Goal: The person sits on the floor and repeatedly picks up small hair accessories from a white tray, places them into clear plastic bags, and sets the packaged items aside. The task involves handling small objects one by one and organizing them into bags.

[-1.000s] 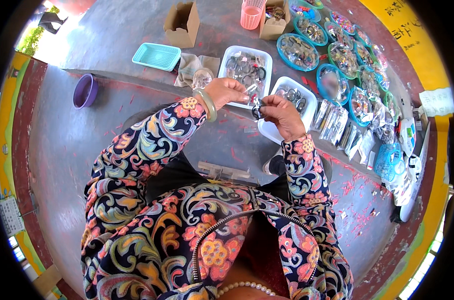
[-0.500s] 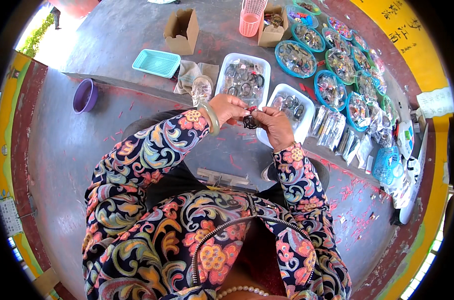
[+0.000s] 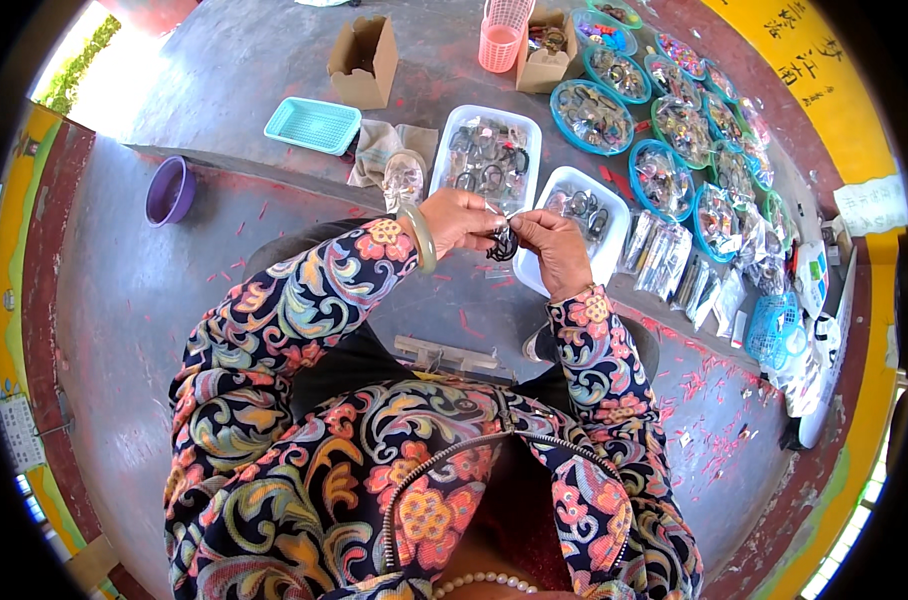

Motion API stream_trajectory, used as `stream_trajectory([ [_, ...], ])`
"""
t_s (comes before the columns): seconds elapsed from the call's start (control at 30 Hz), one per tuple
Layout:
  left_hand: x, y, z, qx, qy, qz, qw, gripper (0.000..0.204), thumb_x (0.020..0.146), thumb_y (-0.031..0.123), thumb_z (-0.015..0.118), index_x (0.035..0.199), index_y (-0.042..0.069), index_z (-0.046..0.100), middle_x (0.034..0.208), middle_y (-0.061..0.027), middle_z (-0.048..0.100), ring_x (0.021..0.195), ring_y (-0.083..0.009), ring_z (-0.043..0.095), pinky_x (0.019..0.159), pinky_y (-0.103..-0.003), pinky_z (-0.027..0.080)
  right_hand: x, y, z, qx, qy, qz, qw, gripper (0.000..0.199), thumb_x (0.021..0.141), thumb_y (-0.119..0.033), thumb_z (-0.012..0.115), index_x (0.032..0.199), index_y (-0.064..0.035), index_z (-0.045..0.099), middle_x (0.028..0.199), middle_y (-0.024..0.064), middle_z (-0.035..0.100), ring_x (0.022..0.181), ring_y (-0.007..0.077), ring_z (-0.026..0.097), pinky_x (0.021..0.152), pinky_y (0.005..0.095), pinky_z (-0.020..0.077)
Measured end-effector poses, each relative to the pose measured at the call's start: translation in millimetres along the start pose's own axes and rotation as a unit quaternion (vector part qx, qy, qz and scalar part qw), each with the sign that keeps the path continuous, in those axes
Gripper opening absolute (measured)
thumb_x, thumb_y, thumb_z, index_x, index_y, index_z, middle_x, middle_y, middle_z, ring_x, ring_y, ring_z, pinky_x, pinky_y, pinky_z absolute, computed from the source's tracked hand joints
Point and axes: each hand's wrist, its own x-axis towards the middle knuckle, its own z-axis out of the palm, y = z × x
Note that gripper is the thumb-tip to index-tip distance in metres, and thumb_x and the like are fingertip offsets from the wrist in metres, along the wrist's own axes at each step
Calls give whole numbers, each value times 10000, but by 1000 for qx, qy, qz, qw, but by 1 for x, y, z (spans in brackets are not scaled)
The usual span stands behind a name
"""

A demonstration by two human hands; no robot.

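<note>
My left hand (image 3: 461,218) is closed, pinching a small bundle of black looped cords (image 3: 501,243) that hangs below its fingertips. My right hand (image 3: 556,248) meets it from the other side, thumb and fingertips pinched on the top of the same bundle. A thin whitish, shiny bit (image 3: 501,212) shows between the two sets of fingertips; whether it is plastic film or thread I cannot tell. Just beyond my hands stand a white tray (image 3: 437,178) and a second white tray (image 3: 622,240), both with black loops in clear bags.
A teal basket (image 3: 314,126), a cloth (image 3: 374,150) and a cardboard box (image 3: 362,65) lie on the raised ledge. Several round baskets (image 3: 592,118) of small goods fill the right. Clear packets (image 3: 659,250) line the ledge edge. A purple basin (image 3: 170,192) stands at left.
The red bit between my fingertips no longer shows; a whitish, shiny bit is there instead. My right hand has shifted slightly, and the black bundle hangs in clearer view.
</note>
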Motion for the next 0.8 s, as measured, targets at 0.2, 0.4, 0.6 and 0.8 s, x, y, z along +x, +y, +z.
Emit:
stream_trajectory([
  [0.2, 3, -3, -2, -36, 21, 2, 999, 253, 837, 139, 541, 1002, -51, 522, 908, -94, 579, 831, -156, 584, 708, -275, 517, 0, 2, 4, 44, 25, -13, 999, 120, 740, -109, 652, 785, 0, 626, 664, 2, 572, 583, 66, 463, 556, 187, 362],
  [0.4, 1, -3, 3, 2, 67, 28, 997, 245, 846, 139, 520, 980, -65, 524, 890, -117, 573, 802, -179, 592, 673, -292, 537, -5, -7, 13, -4, 14, 27, 1000, 119, 747, -133, 644, 816, -38, 631, 713, -17, 593, 607, 47, 466, 573, 195, 355],
  [0.6, 0, -4, 8, 75, 102, 44, 991, 218, 840, 138, 526, 945, -53, 537, 860, -106, 565, 747, -168, 595, 631, -280, 544, -3, -2, 10, -30, -14, 63, 997, 128, 736, -125, 641, 834, -43, 625, 717, -20, 594, 613, 45, 473, 576, 192, 356],
  [0.8, 1, -4, 3, 37, 43, 19, 998, 202, 812, 124, 570, 940, -26, 530, 866, -81, 558, 759, -151, 587, 664, -269, 527, 0, 6, 9, 56, -6, 55, 997, 102, 719, -78, 648, 799, -27, 612, 686, -5, 580, 593, 61, 481, 563, 193, 379],
])
